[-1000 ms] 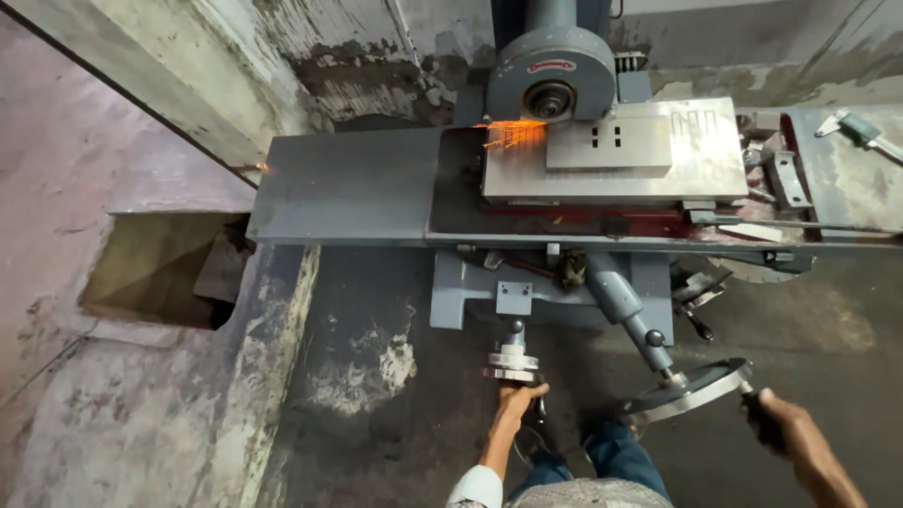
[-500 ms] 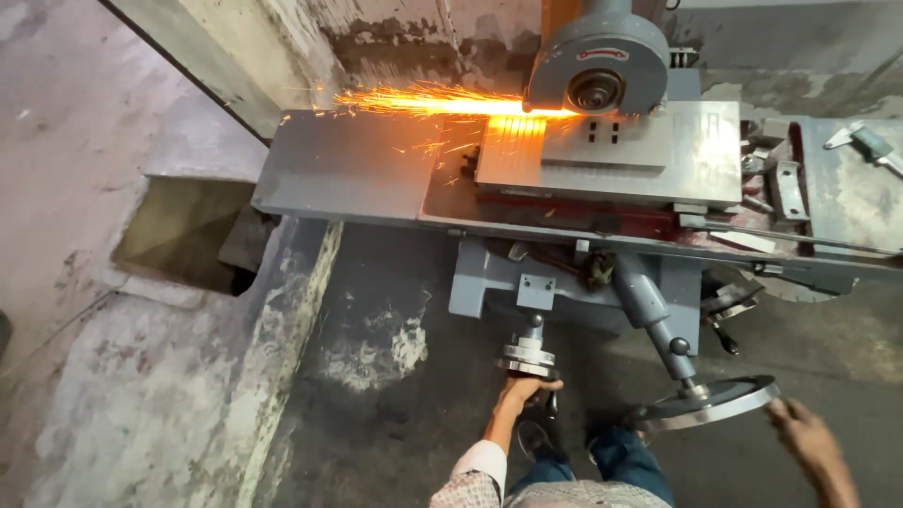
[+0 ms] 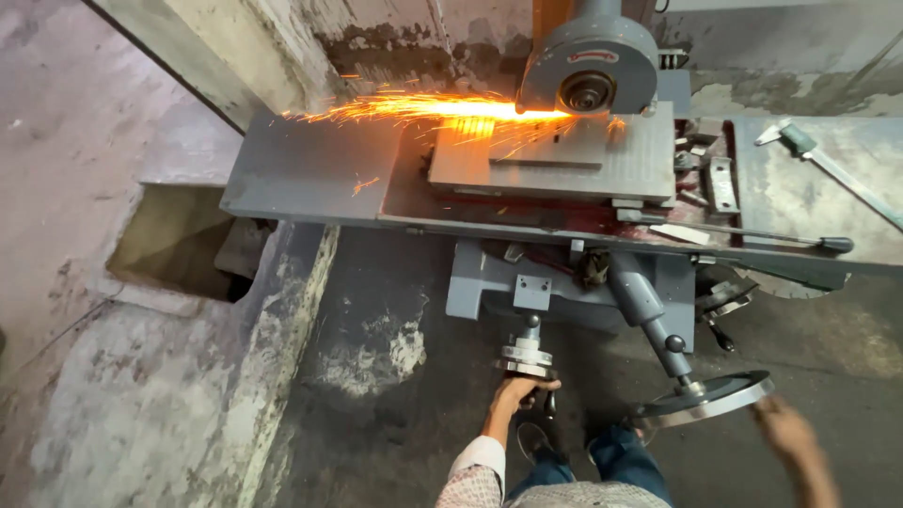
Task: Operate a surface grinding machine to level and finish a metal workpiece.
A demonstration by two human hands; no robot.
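At the bottom are the person's knees in blue jeans (image 3: 611, 461). The left hand (image 3: 520, 390) is wrapped around the small round wheel (image 3: 526, 357) on the front of the machine. Its fingers are curled shut on the wheel's rim. The right hand (image 3: 785, 428) is blurry. It is just beside the edge of the big round wheel (image 3: 705, 397), which sits at the end of a slanted grey shaft. I cannot tell if this hand is open or closed, or if it touches the wheel.

Above the wheels is the grey body of the machine. On it lies a long flat table (image 3: 301, 179). A grey metal block (image 3: 555, 160) sits on the table under the grinding wheel (image 3: 585, 89). Bright orange sparks (image 3: 423, 108) fly to the left from where they meet. On a shelf at the far right lies a measuring tool (image 3: 828, 165).
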